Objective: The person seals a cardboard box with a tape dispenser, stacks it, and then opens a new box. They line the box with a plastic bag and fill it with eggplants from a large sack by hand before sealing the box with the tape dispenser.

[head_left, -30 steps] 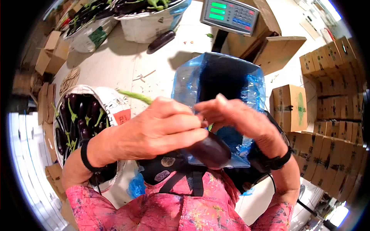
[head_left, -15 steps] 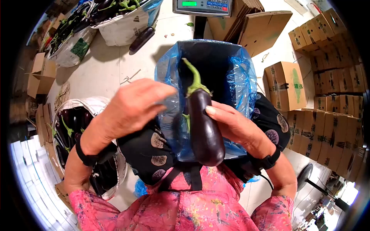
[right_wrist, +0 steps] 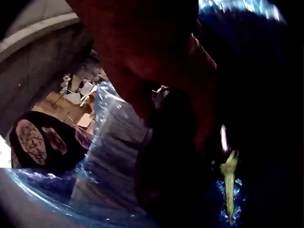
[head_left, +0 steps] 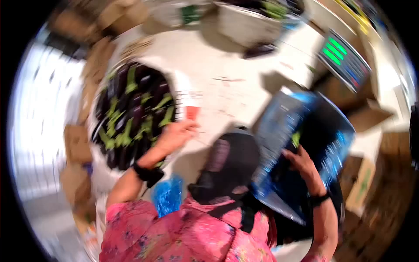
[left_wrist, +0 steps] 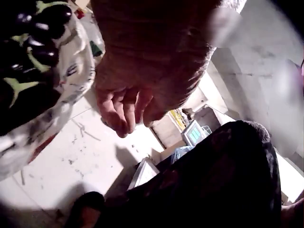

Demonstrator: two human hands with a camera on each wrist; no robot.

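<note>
My left hand point(head_left: 176, 137) hovers by the right rim of a white sack point(head_left: 178, 94) full of eggplants point(head_left: 137, 111). In the left wrist view that hand point(left_wrist: 137, 90) holds nothing, its fingers loosely bent, with the sack point(left_wrist: 78, 76) beside it. My right hand point(head_left: 303, 166) is down inside a box lined with blue plastic point(head_left: 334, 150). The right wrist view is dark: the fingers of this hand point(right_wrist: 159, 66) lie around a dark eggplant point(right_wrist: 164, 161). Another eggplant's green stem point(right_wrist: 229, 183) shows nearby in the box.
A scale display point(head_left: 342, 56) stands beyond the box at the upper right. One eggplant point(head_left: 260, 50) lies on the floor near another white sack point(head_left: 248, 26). Blue plastic point(head_left: 168, 196) lies left of the knee point(head_left: 229, 161). Cardboard boxes point(head_left: 360, 181) stand at the right.
The head view has swung left. My right hand has lowered the eggplant from above the box into it. My left hand has moved away from that eggplant to the sack.
</note>
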